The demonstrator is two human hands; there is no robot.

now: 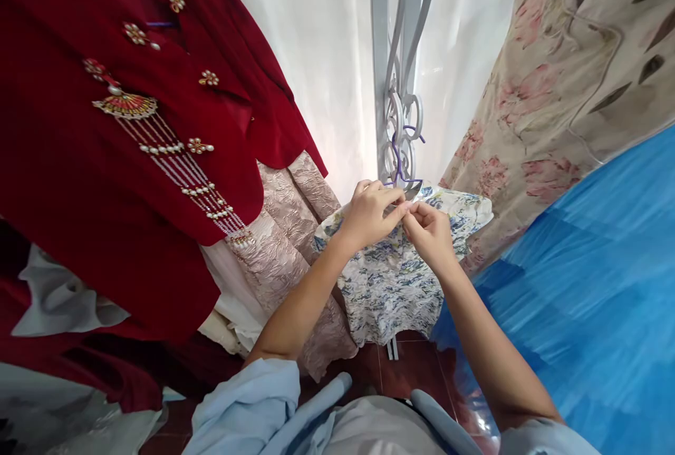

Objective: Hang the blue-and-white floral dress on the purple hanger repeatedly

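Pale-blue sleeves (253, 399) sit at seven and five o'clock; beyond, left hand (372, 214) and right hand (429, 231) meet fingertip-to-fingertip — whether grasping cloth, I cannot tell — at the neck of a floral blouse (393, 300), six-o'clock side of centre, long axis twelve-to-six, neck toward twelve; purple hanger (399, 174) above.

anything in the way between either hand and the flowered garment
Nothing visible: the left hand and right hand meet at the upper part of the flowered garment. The purple hanger shows just beyond them; the red jacket and blue cloth are off to the sides.
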